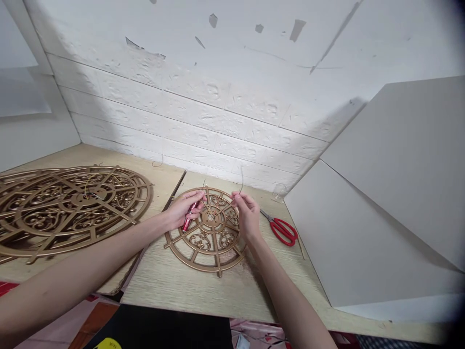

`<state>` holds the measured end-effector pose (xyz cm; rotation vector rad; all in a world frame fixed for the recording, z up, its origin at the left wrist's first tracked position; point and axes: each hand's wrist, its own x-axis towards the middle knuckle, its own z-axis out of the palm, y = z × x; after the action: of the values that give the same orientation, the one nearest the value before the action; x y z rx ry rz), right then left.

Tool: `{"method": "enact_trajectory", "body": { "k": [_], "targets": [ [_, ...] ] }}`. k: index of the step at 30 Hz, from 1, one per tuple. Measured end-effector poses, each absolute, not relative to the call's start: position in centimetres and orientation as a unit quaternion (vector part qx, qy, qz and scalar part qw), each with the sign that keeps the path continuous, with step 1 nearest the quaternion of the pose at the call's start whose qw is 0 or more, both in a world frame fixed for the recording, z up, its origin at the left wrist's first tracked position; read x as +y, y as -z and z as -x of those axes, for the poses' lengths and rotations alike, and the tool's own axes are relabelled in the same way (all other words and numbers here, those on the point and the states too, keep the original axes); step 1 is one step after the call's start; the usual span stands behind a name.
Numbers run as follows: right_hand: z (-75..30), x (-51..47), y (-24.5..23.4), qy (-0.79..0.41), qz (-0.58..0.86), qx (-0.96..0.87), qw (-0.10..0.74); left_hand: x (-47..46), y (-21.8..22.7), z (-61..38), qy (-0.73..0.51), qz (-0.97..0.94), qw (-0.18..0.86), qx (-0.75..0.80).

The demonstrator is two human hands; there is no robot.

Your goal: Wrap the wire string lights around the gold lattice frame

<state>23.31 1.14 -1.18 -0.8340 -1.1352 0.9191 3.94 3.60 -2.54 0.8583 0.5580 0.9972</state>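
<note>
A round gold ornamental frame (217,246) with scrollwork lies flat on the wooden table in front of me. Thin yellowish wires (208,207) rise from its hub towards both hands. My left hand (183,209), closed over the frame's left side, pinches one wire end between thumb and finger. Against its palm it also keeps a slim, shiny red tool (187,220), whose exact kind I cannot make out. Over the right side, my right hand (247,213) is closed, pinching another wire whose pale end (242,178) sticks up above the fingertips.
Red-handled scissors (283,231) lie right of the frame. Several larger gold round frames (90,237) are stacked at the left, wires on top. A white brick-pattern wall (189,116) stands behind the table (174,291); white panels (348,242) close off the right.
</note>
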Motion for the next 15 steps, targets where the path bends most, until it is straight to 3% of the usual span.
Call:
{"method": "enact_trajectory", "body": {
  "k": [8,15],
  "targets": [
    [-25.7,1.6,-0.6,-0.464,0.341,-0.367,0.731,3.7,0.6,-3.1,-0.484,-0.295,0.779,0.269],
    [-26.4,2.2,-0.2,-0.457,0.354,-0.311,0.754,5.6,-0.1,-1.2,-0.639,-0.175,0.704,0.256]
  ]
}}
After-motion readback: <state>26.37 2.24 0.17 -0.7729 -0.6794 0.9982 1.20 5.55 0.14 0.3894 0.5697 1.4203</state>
